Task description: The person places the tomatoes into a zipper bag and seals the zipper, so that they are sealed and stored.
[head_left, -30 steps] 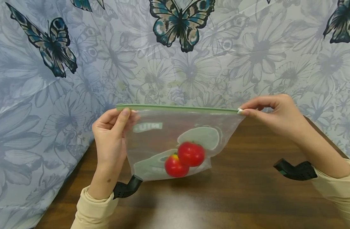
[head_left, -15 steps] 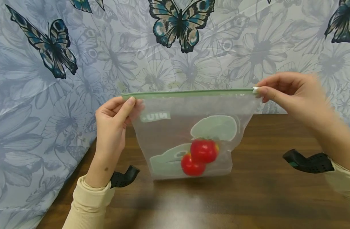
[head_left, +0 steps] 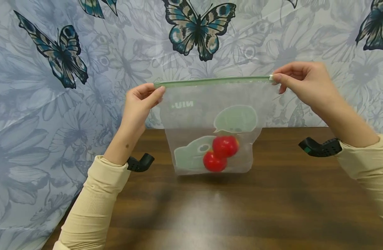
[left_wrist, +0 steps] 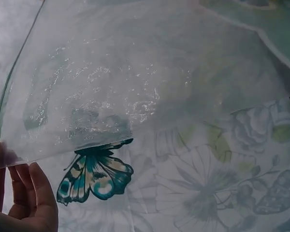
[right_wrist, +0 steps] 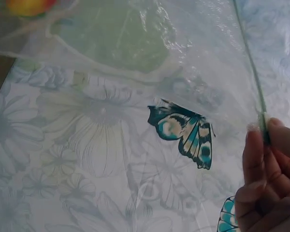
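A translucent zip bag [head_left: 191,121] with a green zip strip hangs upright between the two hands in the head view. Two red tomatoes [head_left: 225,146] lie together low inside it, seen through the plastic. The left hand [head_left: 143,100] pinches the strip's left end between thumb and fingers. At the other end, the right hand [head_left: 304,81] pinches the strip beside the white slider [head_left: 271,77]. The strip runs almost straight and taut. In the right wrist view, part of one tomato [right_wrist: 29,6] shows at the top left corner.
Below the bag lies a dark brown wooden table [head_left: 210,211]. A pale floral cloth with butterflies [head_left: 116,62] hangs behind and along the left side. Black wrist cameras [head_left: 321,147] stick out from both cream sleeves [head_left: 94,198].
Both hands have risen, lifting the bag higher and farther from the person. It now hangs more upright, and the tomatoes have shifted right and up in the head view.
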A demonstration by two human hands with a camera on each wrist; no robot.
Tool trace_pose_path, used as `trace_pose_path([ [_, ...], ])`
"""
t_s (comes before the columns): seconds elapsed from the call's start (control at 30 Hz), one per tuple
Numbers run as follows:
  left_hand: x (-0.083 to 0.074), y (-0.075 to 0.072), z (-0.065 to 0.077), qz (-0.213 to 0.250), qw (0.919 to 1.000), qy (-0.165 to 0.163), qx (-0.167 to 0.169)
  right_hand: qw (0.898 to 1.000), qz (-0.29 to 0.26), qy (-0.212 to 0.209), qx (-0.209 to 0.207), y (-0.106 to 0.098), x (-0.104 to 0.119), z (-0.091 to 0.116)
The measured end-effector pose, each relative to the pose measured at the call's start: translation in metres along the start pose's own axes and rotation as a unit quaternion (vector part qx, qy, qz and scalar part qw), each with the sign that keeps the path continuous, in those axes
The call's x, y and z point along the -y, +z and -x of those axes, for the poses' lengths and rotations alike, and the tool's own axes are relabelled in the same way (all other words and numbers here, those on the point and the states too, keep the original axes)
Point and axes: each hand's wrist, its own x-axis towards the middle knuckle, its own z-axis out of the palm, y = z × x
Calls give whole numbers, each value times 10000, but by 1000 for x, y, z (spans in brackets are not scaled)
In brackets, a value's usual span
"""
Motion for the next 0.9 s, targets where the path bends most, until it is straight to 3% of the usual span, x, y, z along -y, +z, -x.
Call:
trace_pose_path([
  [0.1,7,1,-7,-108,9997,222,43,9994,-227,-256,-93,1,-7,0],
  [0.2,18,-5,-4,-209,9987,393,228,9980,-79,-613,-133,4,-14,12],
  [0.33,33,-18,19,-734,9948,455,548,9931,531,-1041,-33,10,-24,43],
  [0.47,37,-30,54,-1379,9859,472,825,9853,721,-1486,426,13,-28,79],
  [0.57,31,-38,82,-1806,9737,579,1264,9806,631,-1608,925,13,-28,105],
  [0.67,31,-49,110,-2158,9542,789,1915,9759,414,-1598,1428,16,-32,132],
  [0.8,45,-63,145,-2453,9243,1170,2681,9667,-275,-1434,2102,26,-48,166],
  [0.9,56,-69,166,-2363,9103,1366,3113,9582,-591,-1419,2413,37,-63,190],
])
